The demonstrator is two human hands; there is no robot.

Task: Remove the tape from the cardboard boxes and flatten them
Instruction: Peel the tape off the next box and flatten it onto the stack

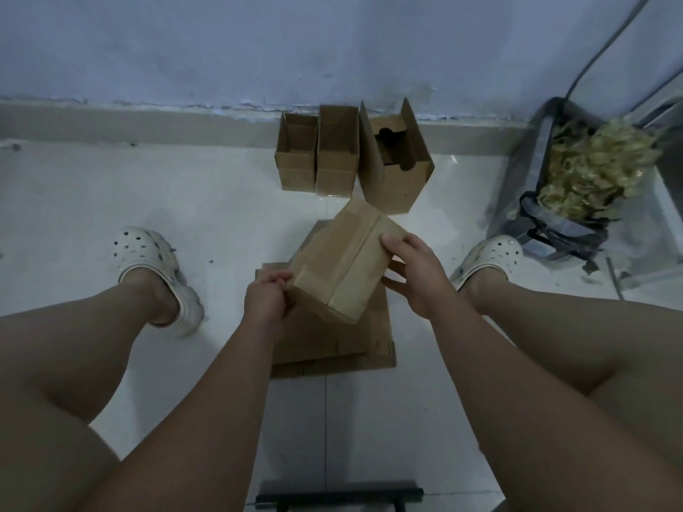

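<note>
A person sits looking down at a white floor (74, 201). In the middle of the frame both hands hold up a closed box (343, 267) made of brown cardboard. The box is tilted, and a seam (356, 258) runs down its top where the flaps meet. The left hand (268, 293) has its fingers curled tight and pinches the lower left edge of the box; I cannot tell if tape is between the fingers. The right hand (414, 267) grips the right side, thumb on top and fingers under. Right below the box, a pile of flat cardboard (332, 349) lies on the floor. Above it, by the wall, three open boxes stand in a row: a small box (295, 160), a middle box (336, 157) touching it, and a big box (395, 168) just beside. At the right of the frame sits a clear bag (525, 186) with crumpled yellow stuff (598, 168) in it. A white shoe (148, 253) is at the left and another shoe (495, 253) at the right.
</note>
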